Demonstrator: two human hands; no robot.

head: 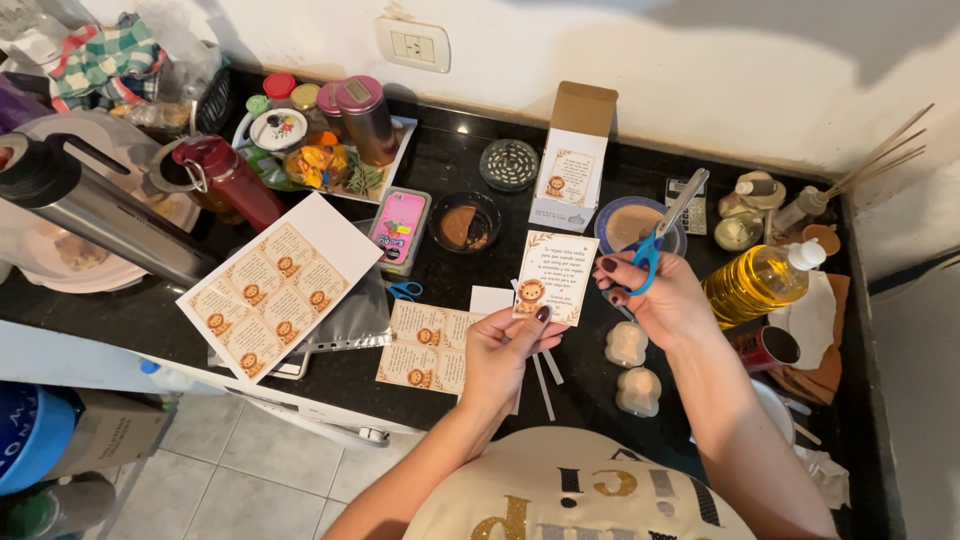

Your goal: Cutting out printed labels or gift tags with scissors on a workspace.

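Note:
My left hand (502, 352) pinches a small printed card (553, 277) with a lion picture by its lower left corner, holding it upright over the black counter (450, 160). My right hand (662, 297) grips blue-handled scissors (664, 227), blades pointing up and away, just right of the card. Beneath my hands lie a partly cut sheet of the same cards (425, 345) and thin white paper strips (545, 380). A full printed sheet of lion cards (275, 285) rests to the left, over a clear sleeve.
An open white box (570, 165) bearing a lion card stands behind. A pink case (400, 228), small blue scissors (405, 291), a brown dish (465, 222), two small white bags (630, 365), a yellow liquid bottle (755, 282), jars, a red bottle (225, 178) and a steel flask (90, 210) crowd the counter.

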